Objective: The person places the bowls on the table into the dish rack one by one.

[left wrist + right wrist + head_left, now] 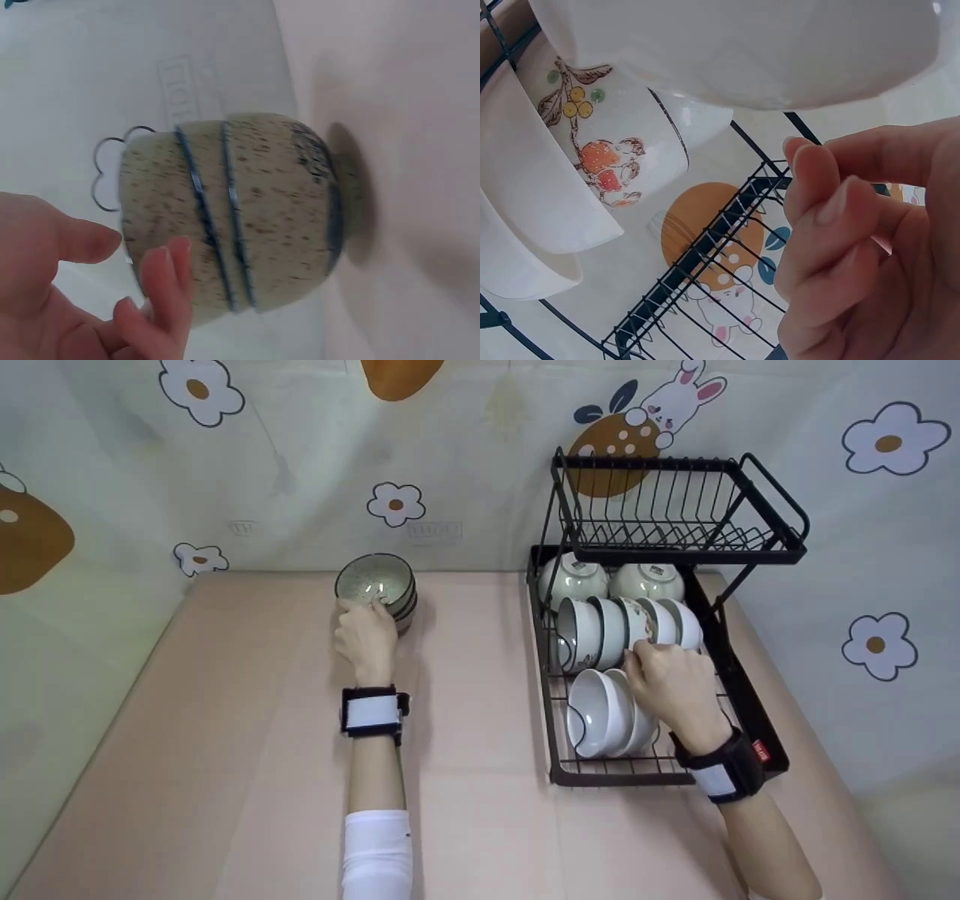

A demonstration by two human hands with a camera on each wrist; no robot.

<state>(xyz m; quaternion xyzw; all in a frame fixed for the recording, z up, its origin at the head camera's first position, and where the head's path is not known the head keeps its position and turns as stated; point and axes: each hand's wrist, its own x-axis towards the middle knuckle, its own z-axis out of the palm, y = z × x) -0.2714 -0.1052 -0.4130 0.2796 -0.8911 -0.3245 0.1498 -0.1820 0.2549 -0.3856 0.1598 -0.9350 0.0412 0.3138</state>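
Observation:
On the left, a stack of three speckled bowls (377, 577) with dark blue rims stands on the table near the back wall. My left hand (366, 639) is at the near rim of the top bowl, its thumb (90, 240) at the rim and curled fingers (169, 277) over the outer wall. Over the dish rack (546, 720) at the right, my right hand (675, 686) has curled fingers with nothing visible between them. White bowls (592, 716) stand on edge beside it. In the right wrist view, the nearest bowl (735, 52) is just apart from the fingertips.
Behind the white bowls, a row of patterned bowls (580, 634) stands on edge. Two upturned bowls (646, 583) sit at the rack's back. The rack's upper tier (675, 556) overhangs that end. A patterned wall sheet (465, 457) closes off the table's (480, 712) back.

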